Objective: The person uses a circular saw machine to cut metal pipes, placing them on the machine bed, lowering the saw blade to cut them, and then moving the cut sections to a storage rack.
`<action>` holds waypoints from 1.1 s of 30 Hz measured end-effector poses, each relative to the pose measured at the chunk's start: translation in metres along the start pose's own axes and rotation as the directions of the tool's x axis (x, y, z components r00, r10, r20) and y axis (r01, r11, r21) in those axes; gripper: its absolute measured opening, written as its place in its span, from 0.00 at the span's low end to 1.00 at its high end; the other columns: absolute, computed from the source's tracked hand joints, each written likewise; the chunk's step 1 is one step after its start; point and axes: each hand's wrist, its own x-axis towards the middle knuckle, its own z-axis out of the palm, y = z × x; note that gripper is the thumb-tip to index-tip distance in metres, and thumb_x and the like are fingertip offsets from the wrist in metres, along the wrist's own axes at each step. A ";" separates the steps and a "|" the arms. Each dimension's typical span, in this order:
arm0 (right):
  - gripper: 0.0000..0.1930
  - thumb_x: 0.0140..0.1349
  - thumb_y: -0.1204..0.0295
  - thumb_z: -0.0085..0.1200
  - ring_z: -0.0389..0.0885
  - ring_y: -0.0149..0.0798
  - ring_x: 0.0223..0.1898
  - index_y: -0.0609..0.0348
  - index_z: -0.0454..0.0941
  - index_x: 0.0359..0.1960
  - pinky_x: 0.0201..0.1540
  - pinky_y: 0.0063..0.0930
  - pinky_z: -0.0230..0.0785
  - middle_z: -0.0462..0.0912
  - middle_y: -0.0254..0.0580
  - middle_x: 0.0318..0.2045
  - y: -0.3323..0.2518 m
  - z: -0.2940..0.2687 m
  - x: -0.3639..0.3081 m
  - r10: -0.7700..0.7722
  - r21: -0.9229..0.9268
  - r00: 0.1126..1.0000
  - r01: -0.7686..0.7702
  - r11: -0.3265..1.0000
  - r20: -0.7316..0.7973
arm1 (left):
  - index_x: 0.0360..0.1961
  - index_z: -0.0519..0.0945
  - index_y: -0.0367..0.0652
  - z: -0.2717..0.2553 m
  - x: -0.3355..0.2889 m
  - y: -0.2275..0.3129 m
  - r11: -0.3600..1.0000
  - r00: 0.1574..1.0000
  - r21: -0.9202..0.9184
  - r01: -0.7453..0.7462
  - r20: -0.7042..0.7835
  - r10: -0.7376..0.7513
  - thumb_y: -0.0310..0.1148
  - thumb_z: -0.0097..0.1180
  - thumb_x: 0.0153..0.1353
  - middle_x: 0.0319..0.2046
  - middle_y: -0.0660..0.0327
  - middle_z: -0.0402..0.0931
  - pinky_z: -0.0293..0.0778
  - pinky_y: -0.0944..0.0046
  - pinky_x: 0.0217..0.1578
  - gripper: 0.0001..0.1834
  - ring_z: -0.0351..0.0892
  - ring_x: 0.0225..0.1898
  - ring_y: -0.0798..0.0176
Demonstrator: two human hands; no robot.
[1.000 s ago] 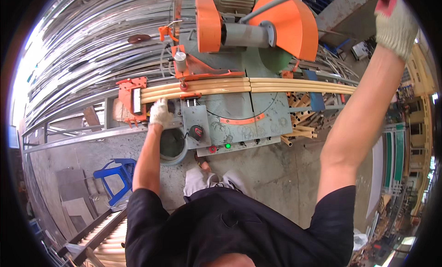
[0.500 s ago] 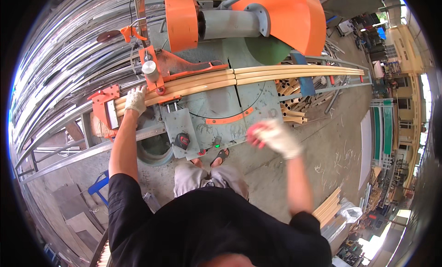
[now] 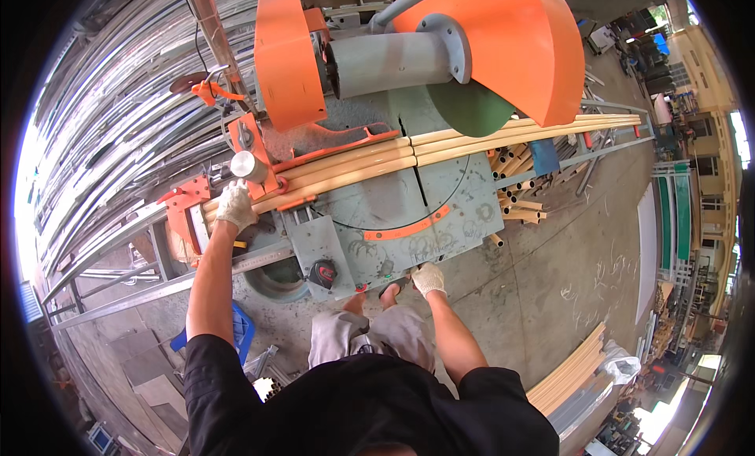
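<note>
You stand on a grey concrete floor [image 3: 550, 299], dusty and chalk-marked, beside a grey-green metal saw tabletop [image 3: 448, 212]. Long, smooth, cream-coloured tubes [image 3: 377, 163] lie across it under the orange blade guard [image 3: 511, 39]. Your gloved left hand [image 3: 234, 206], at centre left, presses down closed on the tubes' end. Your gloved right hand [image 3: 429, 280] rests at the tabletop's lower edge, fingers curled, holding nothing.

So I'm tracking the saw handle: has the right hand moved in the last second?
Yes. The right hand has come down from above the orange blade guard to the saw table's front edge.
</note>
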 end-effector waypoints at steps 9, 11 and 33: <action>0.25 0.57 0.48 0.58 0.83 0.56 0.49 0.59 0.86 0.39 0.52 0.48 0.74 0.85 0.59 0.42 0.043 -0.058 -0.061 0.013 -0.140 0.990 0.007 0.990 0.138 | 0.48 0.80 0.45 -0.006 -0.025 0.032 0.997 0.998 -0.064 -0.039 -0.045 0.036 0.30 0.58 0.48 0.33 0.47 0.82 0.77 0.46 0.42 0.22 0.83 0.39 0.42; 0.24 0.57 0.49 0.58 0.84 0.55 0.47 0.59 0.86 0.40 0.50 0.47 0.74 0.85 0.59 0.42 0.067 -0.056 -0.066 0.004 -0.191 0.987 0.027 0.981 0.160 | 0.46 0.80 0.45 -0.013 -0.040 0.031 0.990 0.992 -0.107 -0.091 -0.096 0.081 0.30 0.59 0.47 0.33 0.49 0.82 0.77 0.47 0.42 0.21 0.83 0.39 0.43; 0.10 0.64 0.67 0.57 0.81 0.32 0.21 0.60 0.81 0.40 0.20 0.27 0.75 0.84 0.39 0.26 0.152 -0.087 0.040 -0.210 0.275 0.872 0.091 0.957 0.443 | 0.40 0.82 0.41 0.046 -0.536 0.272 0.272 0.329 -0.261 0.926 0.209 -0.921 0.34 0.64 0.48 0.34 0.45 0.84 0.80 0.50 0.42 0.17 0.85 0.39 0.41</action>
